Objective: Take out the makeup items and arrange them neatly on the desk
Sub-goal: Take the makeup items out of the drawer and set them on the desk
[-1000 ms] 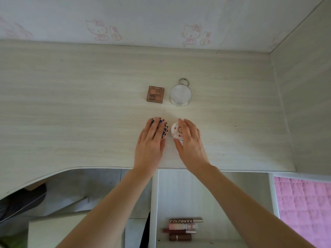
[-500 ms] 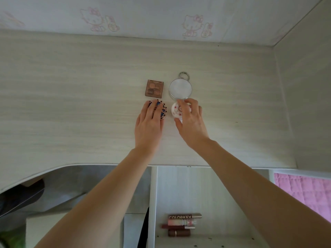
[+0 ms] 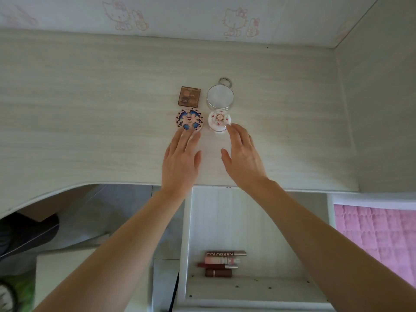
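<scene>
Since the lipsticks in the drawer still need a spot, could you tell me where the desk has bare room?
The desk is bare left of the brown palette and patterned compact, and right of the silver compact and white compact. The four sit close together, with both hands just below.

Single head-worn wide-angle view, looking forward and steeply down

The camera sits above the pale wood-grain surface (image 3: pixel 90 113), close enough that both bare forearms run in from the bottom corners. It faces the cartoon-cat wallpaper (image 3: pixel 180 16) along the top edge; the open white drawer (image 3: pixel 225 221) fills the lower centre. Straight lines bow near the frame's edges.
</scene>
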